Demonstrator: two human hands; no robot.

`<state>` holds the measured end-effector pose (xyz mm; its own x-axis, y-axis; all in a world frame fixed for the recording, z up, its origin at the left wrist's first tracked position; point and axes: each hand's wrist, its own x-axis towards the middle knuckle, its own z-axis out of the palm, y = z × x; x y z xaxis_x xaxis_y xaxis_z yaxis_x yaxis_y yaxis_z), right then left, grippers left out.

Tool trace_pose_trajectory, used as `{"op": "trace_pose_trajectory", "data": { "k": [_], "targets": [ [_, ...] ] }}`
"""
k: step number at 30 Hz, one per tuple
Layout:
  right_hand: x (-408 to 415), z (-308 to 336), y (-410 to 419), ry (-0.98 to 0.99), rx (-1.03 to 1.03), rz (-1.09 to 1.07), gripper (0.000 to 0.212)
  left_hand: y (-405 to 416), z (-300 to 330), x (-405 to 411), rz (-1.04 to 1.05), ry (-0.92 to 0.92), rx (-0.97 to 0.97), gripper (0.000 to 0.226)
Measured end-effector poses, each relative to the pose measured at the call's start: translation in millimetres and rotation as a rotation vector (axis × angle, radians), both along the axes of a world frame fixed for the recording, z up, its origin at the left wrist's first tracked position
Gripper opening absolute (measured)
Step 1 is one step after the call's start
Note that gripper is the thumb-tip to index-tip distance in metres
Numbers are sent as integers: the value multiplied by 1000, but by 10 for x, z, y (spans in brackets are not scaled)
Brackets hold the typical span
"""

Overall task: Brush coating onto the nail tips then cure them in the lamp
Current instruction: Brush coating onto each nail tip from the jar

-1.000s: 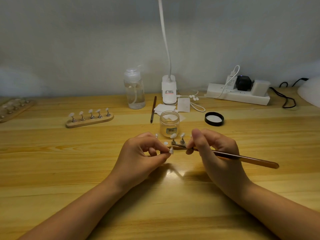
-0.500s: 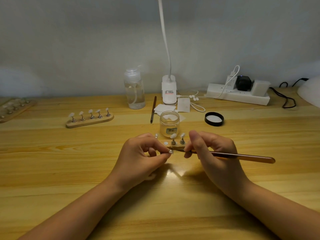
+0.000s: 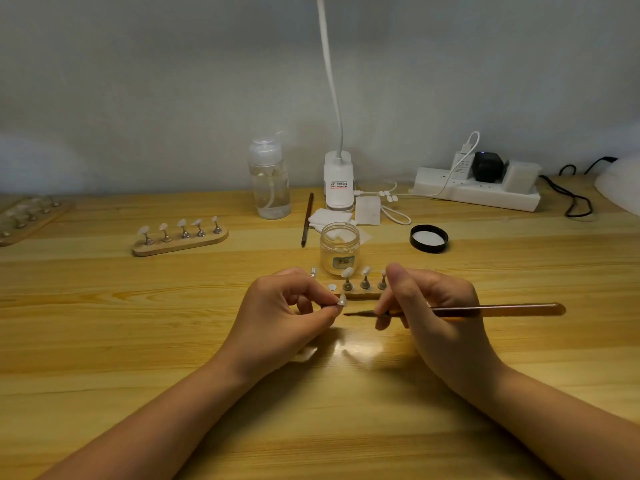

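Note:
My left hand (image 3: 287, 313) pinches a small peg carrying a white nail tip (image 3: 342, 301) between thumb and forefinger. My right hand (image 3: 429, 313) grips a thin brown brush (image 3: 485, 310) like a pen, its dark bristle end just right of and slightly below the nail tip, a small gap between them. Behind my hands lies a wooden holder strip (image 3: 356, 294) with three nail tips standing on pegs and one bare round socket. An open jar of clear coating (image 3: 339, 249) stands right behind it. The curing lamp (image 3: 620, 188) shows only as a white edge at far right.
A second wooden holder (image 3: 180, 242) with several nail tips lies at left, a third (image 3: 27, 216) at the far left edge. A clear pump bottle (image 3: 270, 181), a clip desk lamp (image 3: 338, 183), white wipes (image 3: 367, 209), a spare brush (image 3: 307, 220), the black jar lid (image 3: 428, 238) and a power strip (image 3: 478, 188) line the back.
The brush has drawn back to the right, off the nail tip, and its handle has levelled out. My left hand keeps the peg in the same place.

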<state>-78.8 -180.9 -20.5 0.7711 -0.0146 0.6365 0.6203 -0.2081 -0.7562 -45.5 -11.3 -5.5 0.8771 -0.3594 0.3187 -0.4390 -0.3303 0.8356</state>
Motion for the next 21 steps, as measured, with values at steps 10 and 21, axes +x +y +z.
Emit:
{"op": "trace_pose_trajectory", "data": {
  "k": [10, 21],
  "targets": [
    [20, 18, 13, 34, -50, -30, 32, 6, 1, -10, -3, -6, 17, 14],
    [12, 18, 0, 49, -50, -52, 33, 0, -11, 0, 10, -10, 5, 13]
  ]
}}
